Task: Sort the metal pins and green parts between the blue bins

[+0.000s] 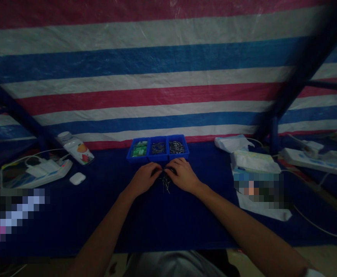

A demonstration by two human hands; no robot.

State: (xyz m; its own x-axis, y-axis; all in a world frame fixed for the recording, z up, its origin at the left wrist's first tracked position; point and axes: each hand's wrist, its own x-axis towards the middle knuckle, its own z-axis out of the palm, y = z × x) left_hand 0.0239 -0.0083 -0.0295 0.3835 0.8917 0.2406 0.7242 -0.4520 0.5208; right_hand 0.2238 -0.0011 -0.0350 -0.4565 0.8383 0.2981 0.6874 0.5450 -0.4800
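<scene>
Grey cloth (174, 265) covers the person's lap at the near edge of the dark blue table (162, 227). Slender metal fasteners (166, 184) lie loose near mid-table, in a small heap between the hands. Left hand (145, 177) and right hand (185, 176): fingers curled inward, tips close together at the heap's far side; cannot tell whether either pinches a fastener. Left side: white earbud case (77, 178), then a power strip (51, 176) with chargers plugged in. Right side: tissue pack (255, 161). Just beyond the hands: blue three-compartment tray (159, 158), green-and-white packets in the left compartment, small metal parts in the middle and right. Far left: white bottle (77, 148), tilted. Behind all: striped tarpaulin (156, 92).
</scene>
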